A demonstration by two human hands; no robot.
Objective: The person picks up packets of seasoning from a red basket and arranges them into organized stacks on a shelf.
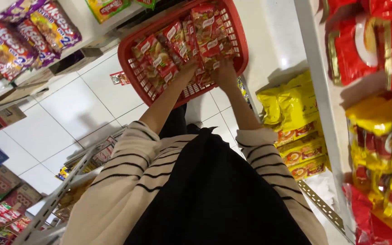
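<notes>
A red plastic basket (124, 59) stands on the white tiled floor ahead of me, filled with several red snack packets (166, 43). Both my arms, in cream sleeves with black stripes, reach into it. My left hand (187, 71) rests among the packets near the basket's front edge. My right hand (226, 72) is beside it, pressed against the packets on the right half. The fingers of both hands are buried between the packets, so their grip is hidden.
A white shelf edge (316, 90) on the right carries red bags (364, 45) and yellow bags (377, 136). Yellow packets (289, 104) are stacked low on the right. Purple packets (23, 31) fill the left shelf. A loose packet (120, 78) lies on the floor.
</notes>
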